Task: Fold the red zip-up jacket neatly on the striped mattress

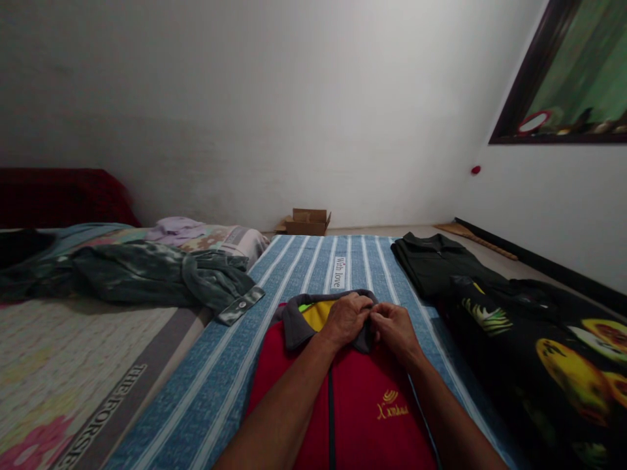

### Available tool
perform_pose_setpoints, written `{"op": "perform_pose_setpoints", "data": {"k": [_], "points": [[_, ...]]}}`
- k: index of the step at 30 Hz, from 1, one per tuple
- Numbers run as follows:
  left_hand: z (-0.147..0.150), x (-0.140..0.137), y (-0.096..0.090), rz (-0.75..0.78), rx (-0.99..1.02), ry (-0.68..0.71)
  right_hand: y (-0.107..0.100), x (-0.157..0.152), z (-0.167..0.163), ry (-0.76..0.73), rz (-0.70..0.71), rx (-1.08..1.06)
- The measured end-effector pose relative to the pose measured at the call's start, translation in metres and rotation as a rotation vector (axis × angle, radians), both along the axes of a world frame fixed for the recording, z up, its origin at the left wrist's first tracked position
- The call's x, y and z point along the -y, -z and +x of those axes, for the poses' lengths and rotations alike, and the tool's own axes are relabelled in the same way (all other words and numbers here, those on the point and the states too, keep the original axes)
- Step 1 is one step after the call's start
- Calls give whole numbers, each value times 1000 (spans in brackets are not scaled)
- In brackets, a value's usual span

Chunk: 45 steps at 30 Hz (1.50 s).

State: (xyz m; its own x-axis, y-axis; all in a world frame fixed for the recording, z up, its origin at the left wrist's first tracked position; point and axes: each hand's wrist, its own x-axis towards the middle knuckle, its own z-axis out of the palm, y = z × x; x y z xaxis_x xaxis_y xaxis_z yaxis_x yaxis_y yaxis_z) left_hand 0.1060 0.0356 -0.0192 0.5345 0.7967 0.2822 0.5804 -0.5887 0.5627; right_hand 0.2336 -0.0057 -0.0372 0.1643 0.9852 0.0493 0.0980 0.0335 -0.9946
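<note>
A red polo shirt (pixel 343 405) lies flat, front up, on the blue striped sheet (pixel 215 385) at the near edge of the bed. Both hands meet at its grey collar (pixel 294 326): the left hand (pixel 345 318) and right hand (pixel 396 329) have fingers closed, pinching the placket just under the collar, seemingly at a button. The shirt is spread out but not folded at all. Along the bed's right edge lie a dark shirt (pixel 434 261) and a black printed shirt (pixel 548 339), laid flat; a green garment (pixel 161 277) is crumpled at the left.
</note>
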Motion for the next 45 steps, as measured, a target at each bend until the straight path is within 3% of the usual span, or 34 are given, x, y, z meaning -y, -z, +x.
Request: {"op": "perform_pose_setpoints", "data": {"k": [9,19,31,38,41,45], "points": [[5,-4,8,-7,-62,-92,5,-4,-1,26,50,132],[6,-6,10,-143,48,-167,-1,6,-7,16,202,373],[7,-8,5,-173,38,-206,-2,26,-15,-64,203,285],[6,-12,4,-207,94,-214,-31,67,-37,-269,168,128],[5,-13,3,-226,150,-235,-44,95,-41,-539,64,13],[4,-13,4,-283,223,-270,-50,131,-45,-974,40,80]]}}
